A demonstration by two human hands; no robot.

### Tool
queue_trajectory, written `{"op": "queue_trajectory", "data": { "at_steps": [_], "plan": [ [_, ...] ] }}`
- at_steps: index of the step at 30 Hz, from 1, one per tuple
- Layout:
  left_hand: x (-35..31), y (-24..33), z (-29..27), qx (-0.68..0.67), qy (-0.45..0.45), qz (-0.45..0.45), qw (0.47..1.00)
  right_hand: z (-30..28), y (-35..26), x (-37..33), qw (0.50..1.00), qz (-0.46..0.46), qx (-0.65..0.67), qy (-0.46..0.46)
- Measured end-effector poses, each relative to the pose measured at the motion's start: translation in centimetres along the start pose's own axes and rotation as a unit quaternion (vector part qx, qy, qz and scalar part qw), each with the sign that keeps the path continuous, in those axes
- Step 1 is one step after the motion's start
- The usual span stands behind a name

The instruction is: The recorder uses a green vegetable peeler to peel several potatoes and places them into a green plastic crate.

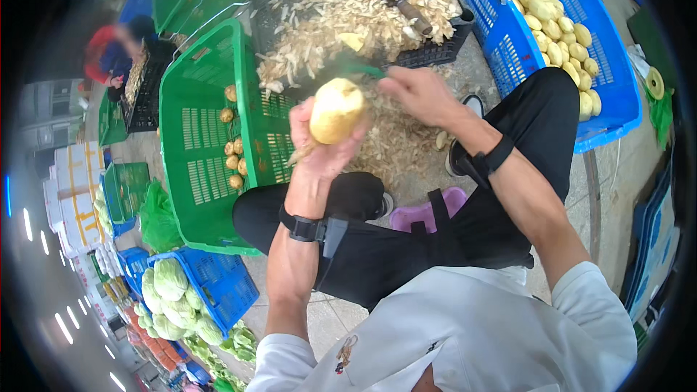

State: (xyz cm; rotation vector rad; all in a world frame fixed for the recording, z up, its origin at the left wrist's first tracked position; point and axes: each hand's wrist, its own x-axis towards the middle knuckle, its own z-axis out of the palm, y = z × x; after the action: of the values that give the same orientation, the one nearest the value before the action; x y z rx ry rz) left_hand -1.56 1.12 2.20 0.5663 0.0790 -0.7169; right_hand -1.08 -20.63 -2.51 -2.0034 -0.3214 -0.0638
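Note:
My left hand [327,147] is wrapped round a large pale-yellow peeled potato [337,112], held up above the floor. A thin strip of peel hangs by its wrist side. To the right of the potato, my right hand [421,93] grips a green peeler [361,70], whose front part is blurred by motion. Brown unpeeled potatoes [232,147] lie in the green crate [248,51] at my left. Peeled yellow potatoes [555,25] fill part of the blue crate [508,33] at the far right.
Peelings [312,18] heap over a black crate [457,38] ahead, with a dark long-handled tool [398,1] on top. More peel litters the floor between my feet. A purple stool [428,210] is under me. Cabbages [171,280] sit lower left; another person [116,54] works far left.

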Motion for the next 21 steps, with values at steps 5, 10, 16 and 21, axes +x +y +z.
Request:
{"op": "queue_trajectory", "data": {
  "at_steps": [5,10,16,21],
  "plan": [
    [0.4,0.6,-1.9,0.009,-0.020,-0.001,1.000,-1.6,-5.5,0.7,0.997,-0.014,0.068,0.015],
    [0.0,0.4,-1.5,-0.051,-0.072,-0.005,0.996,0.5,-3.1,0.3,0.999,-0.038,-0.021,0.021],
    [0.4,0.6,-0.3,0.060,0.046,0.064,0.995,-0.6,-6.2,0.6,1.000,-0.015,-0.001,-0.003],
    [-0.2,1.2,-1.6,0.025,-0.050,0.001,0.998,-0.4,-4.3,1.2,0.992,-0.110,-0.065,-0.003]
  ]
}}
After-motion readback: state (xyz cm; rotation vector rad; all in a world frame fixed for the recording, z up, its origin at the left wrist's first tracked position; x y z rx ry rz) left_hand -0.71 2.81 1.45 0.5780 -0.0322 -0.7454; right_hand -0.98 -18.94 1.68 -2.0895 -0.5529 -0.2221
